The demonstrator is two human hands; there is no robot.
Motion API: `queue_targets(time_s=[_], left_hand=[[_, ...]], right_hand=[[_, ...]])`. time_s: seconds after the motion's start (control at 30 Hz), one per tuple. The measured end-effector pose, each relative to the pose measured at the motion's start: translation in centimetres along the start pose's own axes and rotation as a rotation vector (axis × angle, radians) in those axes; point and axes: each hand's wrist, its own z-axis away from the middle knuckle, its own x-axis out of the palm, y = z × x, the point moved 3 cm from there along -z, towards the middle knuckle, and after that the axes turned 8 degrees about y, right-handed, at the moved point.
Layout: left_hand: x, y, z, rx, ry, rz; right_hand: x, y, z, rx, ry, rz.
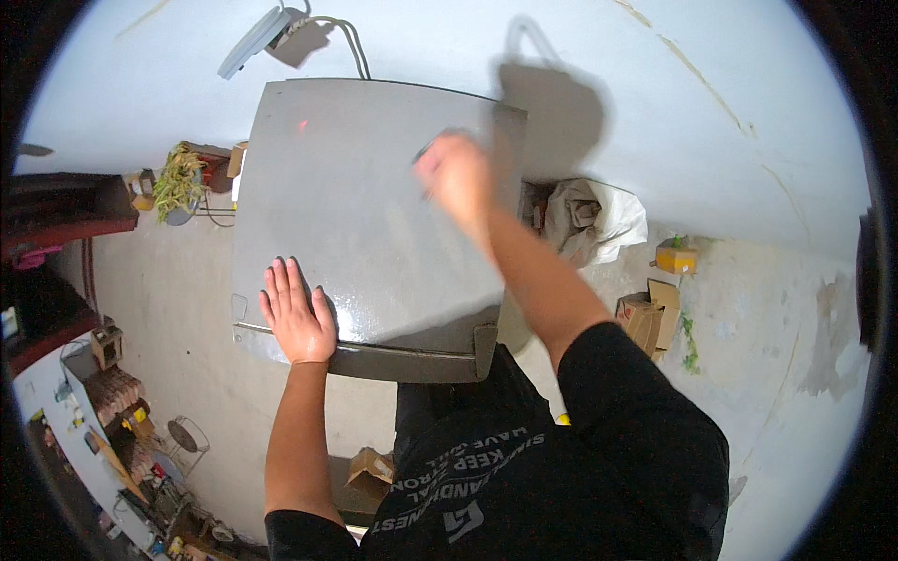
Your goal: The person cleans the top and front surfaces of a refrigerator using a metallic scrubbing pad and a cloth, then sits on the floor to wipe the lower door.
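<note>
your black shirt (645, 439) is nearest, with the grey fridge (374, 224) just before you. your left hand (301, 325) lies spread on its top; your right hand (456, 178) is curled and blurred over it, contents impossible to tell. leaning hard could shift the fridge and strain the cords (355, 42) behind; a white sack (613, 222) crowds its right.

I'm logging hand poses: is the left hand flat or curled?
Flat: the left hand lies palm down on the grey appliance top, its fingers extended.
</note>
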Motion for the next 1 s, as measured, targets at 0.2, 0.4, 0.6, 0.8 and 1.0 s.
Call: queue_targets(time_s=[0.2, 0.4, 0.6, 0.8, 1.0], left_hand=[[-0.1, -0.2, 0.1, -0.005, 0.007, 0.011], [-0.4, -0.5, 0.3, -0.013, 0.044, -0.006], [-0.3, 0.0, -0.1, -0.021, 0.07, 0.047], [0.0, -0.6, 0.4, -0.019, 0.098, 0.063], [-0.2, -1.1, 0.7, -0.04, 0.152, 0.108]], right_hand=[[-0.8, -13.1, 13.3, -0.318, -0.317, -0.198], [-5.4, -5.6, 10.1, -0.495, -0.709, 0.002], [0.4, -7.4, 1.8, -0.241, -0.112, 0.018], [1.3, -16.0, 13.1, -0.393, -0.309, -0.203], [-7.4, -11.1, 17.6, -0.342, -0.45, -0.119]])
